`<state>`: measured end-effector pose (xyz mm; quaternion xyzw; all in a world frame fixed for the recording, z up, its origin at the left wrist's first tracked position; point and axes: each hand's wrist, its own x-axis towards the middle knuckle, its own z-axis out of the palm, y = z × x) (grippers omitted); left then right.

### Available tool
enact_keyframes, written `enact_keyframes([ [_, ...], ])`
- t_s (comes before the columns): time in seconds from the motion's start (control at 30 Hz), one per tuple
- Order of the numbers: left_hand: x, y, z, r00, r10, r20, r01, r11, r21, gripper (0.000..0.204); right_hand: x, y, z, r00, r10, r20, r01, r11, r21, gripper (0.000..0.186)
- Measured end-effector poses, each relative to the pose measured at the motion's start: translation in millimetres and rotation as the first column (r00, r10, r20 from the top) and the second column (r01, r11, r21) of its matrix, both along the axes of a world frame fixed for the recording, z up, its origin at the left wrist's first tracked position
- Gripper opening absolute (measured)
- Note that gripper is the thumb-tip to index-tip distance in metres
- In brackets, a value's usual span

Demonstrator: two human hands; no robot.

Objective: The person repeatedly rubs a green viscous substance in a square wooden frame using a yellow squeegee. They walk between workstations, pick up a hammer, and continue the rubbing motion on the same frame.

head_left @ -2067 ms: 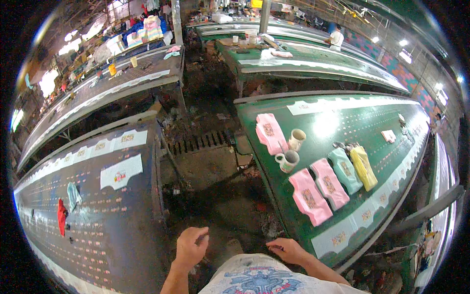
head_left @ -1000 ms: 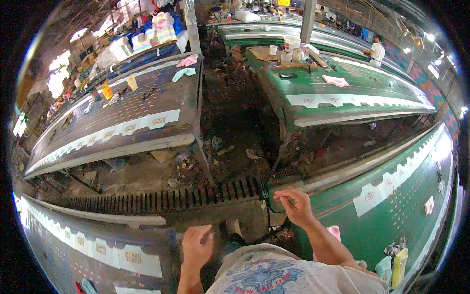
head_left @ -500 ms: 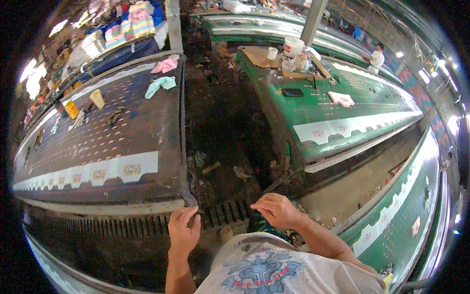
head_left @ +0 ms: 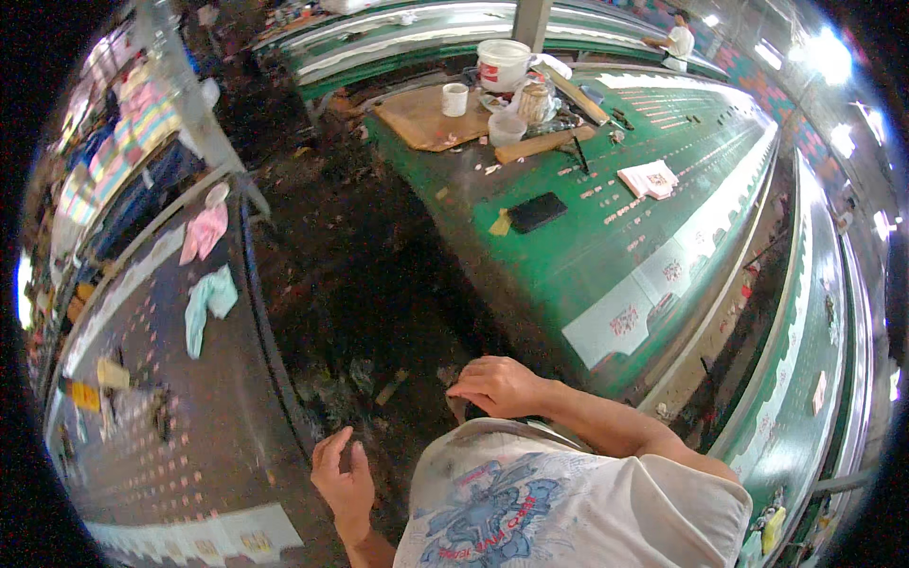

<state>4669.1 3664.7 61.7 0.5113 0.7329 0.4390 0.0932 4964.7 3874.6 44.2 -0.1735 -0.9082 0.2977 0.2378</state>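
My left hand [head_left: 344,481] is raised beside the right edge of the dark printing table [head_left: 227,426], thumb and fingers apart, holding nothing. In front of my shirt is my right hand [head_left: 499,386], its fingers curled closed and pointing left. Nothing shows in it, though its palm side is hidden. Beyond it stands the long green printing table [head_left: 502,275], nearest to this hand. A white cut cloth panel with red prints [head_left: 620,327] lies along that table's right edge. Another pale panel [head_left: 199,540] lies along the near end of the dark table.
A dark littered aisle [head_left: 350,256] runs between the tables. On the green table are a white bucket [head_left: 504,64], a white cup [head_left: 454,99], a black phone [head_left: 537,213] and folded white cloth [head_left: 649,179]. Pink [head_left: 204,233] and mint [head_left: 210,305] cloths lie left. Another person [head_left: 679,43] stands far off.
My view has swung right and come nearer the green table, which looks larger. The left hand's fingers have spread and it sits lower; the right hand stays curled, closer to my body.
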Motion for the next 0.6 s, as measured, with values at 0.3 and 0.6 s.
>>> enact_keyframes([
  [0.3, -89, 205, 21, 0.966, -0.019, -0.258, 0.009, 0.999, -0.041, 0.04, -84, 244, 28, 0.984, -0.099, -0.145, 0.125, 0.976, 0.179, 0.025],
  [0.6, -246, 417, -23, 0.986, -0.044, -0.161, 0.046, 0.999, 0.009, 0.048, -263, 480, 41, 0.978, -0.076, -0.193, 0.136, 0.937, 0.321, 0.035],
])
